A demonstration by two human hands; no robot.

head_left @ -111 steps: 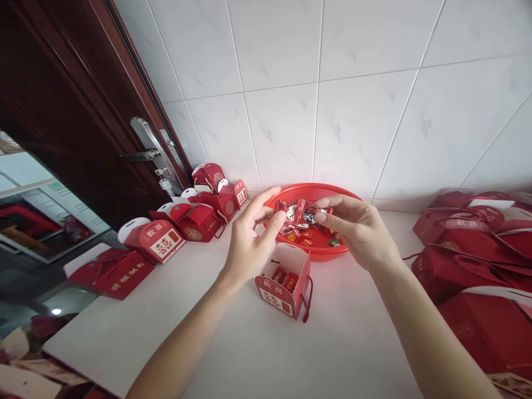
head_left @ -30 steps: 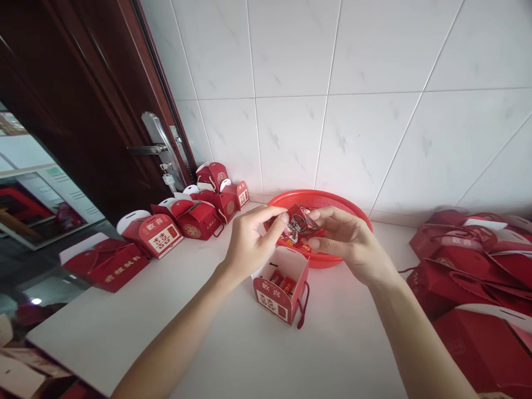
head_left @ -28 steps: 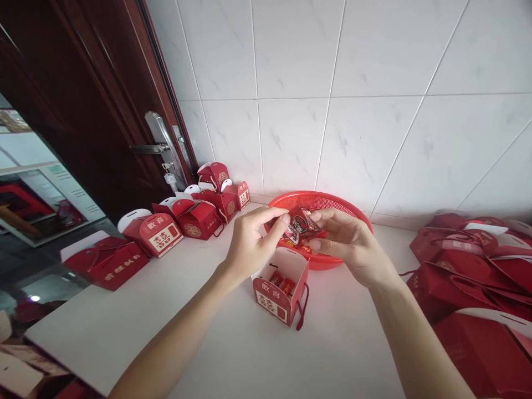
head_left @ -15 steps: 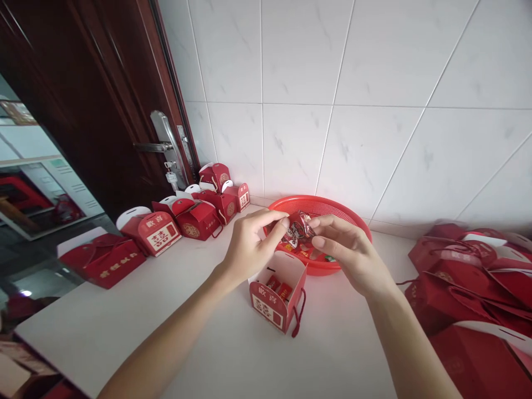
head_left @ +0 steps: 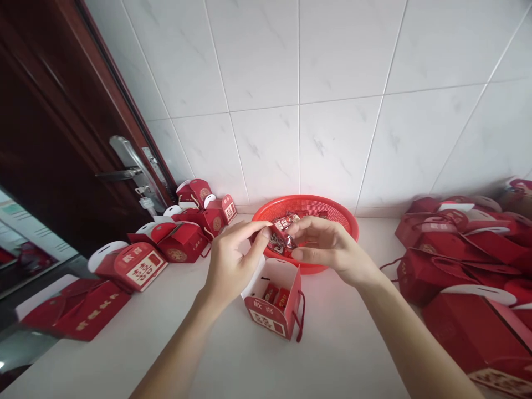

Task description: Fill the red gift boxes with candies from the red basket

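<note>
My left hand is closed, thumb and forefinger pinching the left end of a shiny red wrapped candy. From the other side, the fingertips of my right hand grip the same candy near its crinkled end. Both hands are over the front part of a red plastic basket, which holds more wrapped sweets. Just in front of the basket stands an open red and white gift box with a red cord handle at its right side. Several small red packets lie inside the box.
Closed red boxes line the left side of the white table, near a dark wooden door. A pile of red boxes fills the right side. Behind the basket rises a white tiled wall.
The view has shifted to the right, so the left boxes and door sit further left. Both hands still hold the candy, which is tilted differently between the fingers.
</note>
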